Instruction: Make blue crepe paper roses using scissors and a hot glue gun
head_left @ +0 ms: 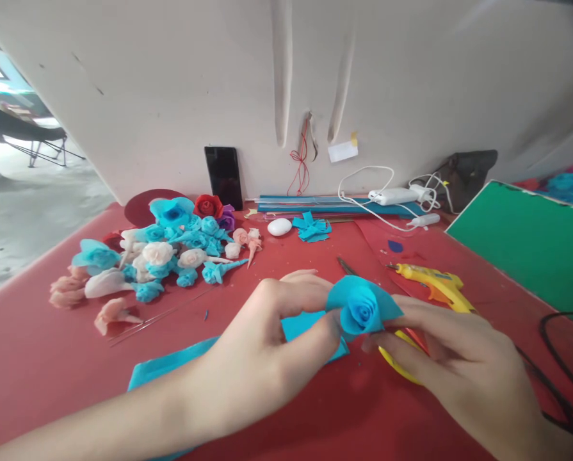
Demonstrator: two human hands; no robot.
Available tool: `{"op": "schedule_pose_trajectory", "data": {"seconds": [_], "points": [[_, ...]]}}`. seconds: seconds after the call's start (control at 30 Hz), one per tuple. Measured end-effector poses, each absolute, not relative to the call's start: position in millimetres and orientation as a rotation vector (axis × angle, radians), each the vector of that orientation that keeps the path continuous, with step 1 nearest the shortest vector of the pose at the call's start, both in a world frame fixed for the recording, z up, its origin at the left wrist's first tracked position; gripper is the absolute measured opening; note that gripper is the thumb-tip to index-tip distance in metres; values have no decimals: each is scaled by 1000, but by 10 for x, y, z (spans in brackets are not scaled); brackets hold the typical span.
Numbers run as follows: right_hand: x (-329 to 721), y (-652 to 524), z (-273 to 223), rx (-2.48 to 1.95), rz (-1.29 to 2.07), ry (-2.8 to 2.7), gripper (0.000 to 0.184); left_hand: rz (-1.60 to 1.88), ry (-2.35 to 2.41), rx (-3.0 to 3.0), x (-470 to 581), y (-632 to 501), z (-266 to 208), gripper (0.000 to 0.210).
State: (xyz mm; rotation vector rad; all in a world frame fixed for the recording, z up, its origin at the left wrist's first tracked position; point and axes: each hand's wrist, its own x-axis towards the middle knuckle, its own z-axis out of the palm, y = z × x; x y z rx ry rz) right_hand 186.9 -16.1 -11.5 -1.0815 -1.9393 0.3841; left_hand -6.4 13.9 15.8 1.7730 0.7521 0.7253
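Between both hands, above the red tabletop (248, 410), is a blue paper flower (363, 310) with a tightly coiled centre and wide outer petals. My left hand (286, 346) pinches its left side between thumb and fingers. On the right side, my right hand (459, 352) grips a petal edge between thumb and forefinger. Under my left hand lies a strip of folded blue crepe paper (171, 366), partly covered. Scissors with yellow handles (399, 365) lie beneath my right hand, mostly hidden. A yellow glue gun (433, 278) rests just beyond that hand.
Finished paper flowers (171, 250) in blue, white and pink are heaped at left. At the back are a phone (223, 176), a white egg-shaped object (280, 226), blue paper scraps (312, 227) and a white power strip (395, 195). A green board (531, 243) stands at right.
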Motion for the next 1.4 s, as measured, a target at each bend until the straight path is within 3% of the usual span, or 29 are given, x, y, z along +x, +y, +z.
{"op": "schedule_pose_trajectory", "data": {"seconds": [0.57, 1.4], "points": [[1857, -128, -160, -1054, 360, -1922, 13, 728, 821, 1921, -27, 99, 153, 20], [1863, -171, -138, -1114, 840, -1770, 11, 705, 845, 1840, -38, 134, 135, 18]]}}
